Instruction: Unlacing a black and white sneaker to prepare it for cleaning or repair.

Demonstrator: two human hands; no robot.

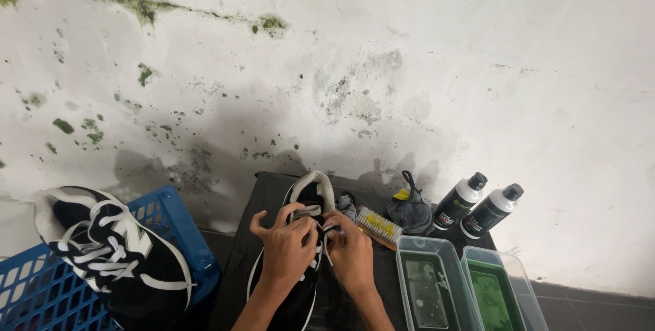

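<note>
Black shoe (pixel 300 283) with white laces (pixel 310 213) lying on dark desk (pixel 256 228) by wall. Left hand (pixel 286 249) and right hand (pixel 351 256) both pinching laces, fingers closed. Brush (pixel 379 225), two bottles (pixel 477 208), two tubs (pixel 471 286) to right; second shoe (pixel 116 256) on blue crate (pixel 181 225) at left.

Two bare forearms enter from the bottom centre of the frame. Each ends in an uncovered hand: the left hand (pixel 286 249) and the right hand (pixel 351 254). No sleeve, cuff or glove covers either arm within view. No ring, watch or bracelet can be made out on the fingers or wrists. Fingernails are short and unpainted as far as the picture resolves. Nothing else of the body is in frame.
</note>
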